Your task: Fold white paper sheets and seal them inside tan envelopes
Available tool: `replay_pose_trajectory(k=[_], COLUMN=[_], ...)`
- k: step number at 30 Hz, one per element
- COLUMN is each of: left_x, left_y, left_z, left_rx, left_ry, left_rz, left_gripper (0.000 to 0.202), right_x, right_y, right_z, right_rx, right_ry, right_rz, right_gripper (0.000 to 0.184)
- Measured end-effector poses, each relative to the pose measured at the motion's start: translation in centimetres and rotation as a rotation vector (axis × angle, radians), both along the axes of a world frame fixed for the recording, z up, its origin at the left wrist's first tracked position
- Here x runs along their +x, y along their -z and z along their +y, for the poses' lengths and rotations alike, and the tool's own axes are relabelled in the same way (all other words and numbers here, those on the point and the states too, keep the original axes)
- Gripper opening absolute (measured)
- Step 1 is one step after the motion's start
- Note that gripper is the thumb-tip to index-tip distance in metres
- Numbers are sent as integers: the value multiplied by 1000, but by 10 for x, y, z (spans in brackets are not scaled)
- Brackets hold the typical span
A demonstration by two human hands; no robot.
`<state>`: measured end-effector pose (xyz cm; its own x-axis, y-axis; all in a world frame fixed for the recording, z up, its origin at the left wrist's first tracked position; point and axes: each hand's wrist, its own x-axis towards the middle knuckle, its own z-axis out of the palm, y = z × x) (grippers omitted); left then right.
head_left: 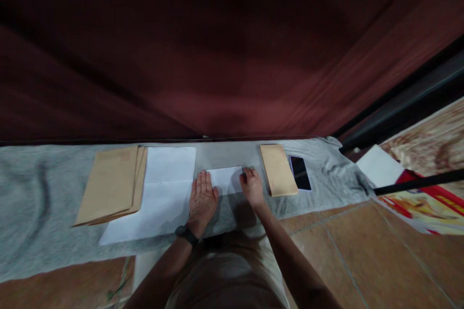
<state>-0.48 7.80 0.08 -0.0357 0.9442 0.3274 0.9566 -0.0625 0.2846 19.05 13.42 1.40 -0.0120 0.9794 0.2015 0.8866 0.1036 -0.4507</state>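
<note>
A folded white sheet of paper [226,179] lies on the grey cloth in front of me. My left hand [203,198] rests flat on its left end, fingers stretched out, with a dark watch on the wrist. At the right end, my right hand [251,184] has its fingers curled together on the paper's edge. Left of my left hand are larger white sheets [168,193] with a crease across them. Brown envelopes [110,181] lie in a stack partly over those sheets. Beyond my right hand sits another brown envelope stack [278,170].
A phone [300,173] lies just right of the envelope stack. The grey cloth [36,203] covers a long strip before a dark red curtain [232,82]. Brown floor tiles [362,251], a dark metal bar [420,182] and a colourful printed package [427,207] are at the right.
</note>
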Motion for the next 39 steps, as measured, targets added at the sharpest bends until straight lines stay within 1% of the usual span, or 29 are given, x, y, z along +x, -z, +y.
replay_pose_trajectory(k=[3, 7, 12, 16, 19, 25, 28, 32, 35, 39], left_x=[0, 1, 3, 4, 3, 0, -1, -2, -1, 1], left_y=[0, 1, -3, -10, -15, -23, -25, -24, -22, -21], left_z=[0, 0, -1, -1, 0, -2, -5, -9, -13, -17], left_rx=[-10, -14, -27, -48, -61, -50, -64, -93, -113, -139], left_ry=[-11, -11, -12, 10, 99, 407, 493, 498, 463, 404], left_rz=[20, 17, -6, 13, 64, 123, 128, 163, 186, 213], left_gripper=[63, 65, 65, 63, 59, 51, 52, 61, 68, 72], right_x=[-2, -2, 1, 4, 8, 15, 16, 17, 18, 20], right_y=[-3, -2, 1, 1, 0, -4, -5, -6, -7, -8], right_z=[6, 11, 13, 11, 8, 1, -2, -6, -8, -11], right_rx=[-86, -127, -168, -185, -187, -179, -174, -168, -168, -171], right_ry=[35, 55, 53, 30, 11, -23, -22, -15, -23, -33], right_rz=[81, 120, 151, 179, 204, 255, 273, 289, 297, 302], right_gripper=[32, 27, 12, 15, 17, 19, 21, 21, 24, 27])
